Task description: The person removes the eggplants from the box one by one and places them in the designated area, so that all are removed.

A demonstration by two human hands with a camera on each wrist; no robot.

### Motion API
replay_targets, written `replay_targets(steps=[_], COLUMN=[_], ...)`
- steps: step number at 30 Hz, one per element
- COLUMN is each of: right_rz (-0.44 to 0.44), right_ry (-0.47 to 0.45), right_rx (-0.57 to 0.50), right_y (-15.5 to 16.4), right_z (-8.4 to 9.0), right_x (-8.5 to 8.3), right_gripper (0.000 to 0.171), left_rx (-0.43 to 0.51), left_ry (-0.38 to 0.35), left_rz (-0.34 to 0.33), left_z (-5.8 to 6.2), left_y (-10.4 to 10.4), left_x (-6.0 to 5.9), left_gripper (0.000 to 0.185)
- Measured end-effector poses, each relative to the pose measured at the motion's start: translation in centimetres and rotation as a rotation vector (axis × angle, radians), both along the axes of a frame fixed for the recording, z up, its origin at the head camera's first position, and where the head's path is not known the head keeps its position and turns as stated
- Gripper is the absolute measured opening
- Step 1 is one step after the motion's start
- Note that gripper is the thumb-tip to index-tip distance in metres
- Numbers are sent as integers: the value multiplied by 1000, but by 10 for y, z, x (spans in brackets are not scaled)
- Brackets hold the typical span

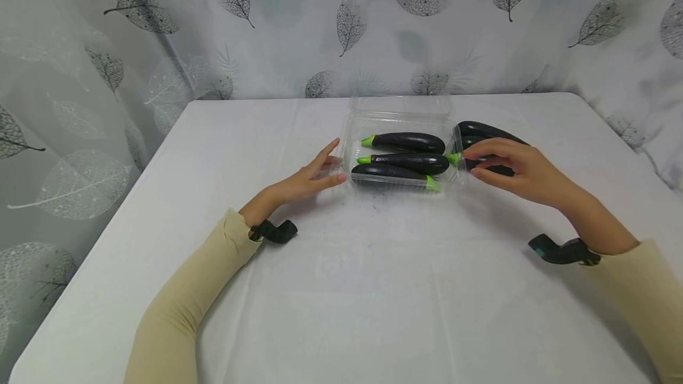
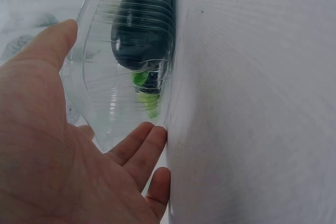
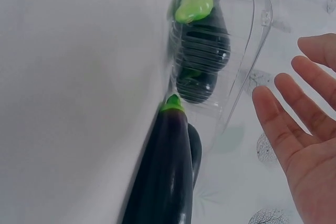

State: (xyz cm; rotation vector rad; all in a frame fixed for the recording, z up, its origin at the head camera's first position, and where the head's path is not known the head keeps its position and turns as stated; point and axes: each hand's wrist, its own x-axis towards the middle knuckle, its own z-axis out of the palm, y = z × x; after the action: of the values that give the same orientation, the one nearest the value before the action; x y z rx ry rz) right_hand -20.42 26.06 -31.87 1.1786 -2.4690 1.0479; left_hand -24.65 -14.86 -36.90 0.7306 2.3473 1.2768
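Note:
A clear plastic clamshell box [image 1: 399, 117] sits near the table's far edge. Three dark eggplants with green caps lie inside: a rear one [image 1: 411, 141], a middle one [image 1: 421, 163] and a front one [image 1: 386, 171] turned the other way. My left hand [image 1: 299, 185] touches the box's left end with straight fingers; in the left wrist view its thumb is at the rim. Over the loose eggplants [image 1: 488, 129] right of the box hovers my right hand [image 1: 525, 170]. The right wrist view shows that hand [image 3: 310, 145] holding nothing, above a loose eggplant [image 3: 163, 166].
The box's transparent lid [image 1: 400, 104] is folded back toward the far edge. A white cloth [image 1: 341, 289] covers the table. Leaf-patterned curtains [image 1: 299, 22] hang behind and at the sides. Each wrist carries a black camera mount [image 1: 280, 232].

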Motion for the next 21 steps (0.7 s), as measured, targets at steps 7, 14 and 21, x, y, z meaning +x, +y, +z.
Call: replay_targets(steps=[7,14,21], right_rz=[47,15,-1], right_ry=[-17,-39,-25], right_rx=[-33,-30,-4], right_y=[-4,-12,-18], right_z=[-3,-3,-4], right_x=[-8,-11,-17], right_gripper=[42,41,41], left_rx=[-1,-7,-4], left_ry=[0,8,10], left_rz=[3,3,-2], left_z=[-1,-1,-2], left_y=[1,1,0], left_x=[-1,-2,-2], left_gripper=[85,85,85])
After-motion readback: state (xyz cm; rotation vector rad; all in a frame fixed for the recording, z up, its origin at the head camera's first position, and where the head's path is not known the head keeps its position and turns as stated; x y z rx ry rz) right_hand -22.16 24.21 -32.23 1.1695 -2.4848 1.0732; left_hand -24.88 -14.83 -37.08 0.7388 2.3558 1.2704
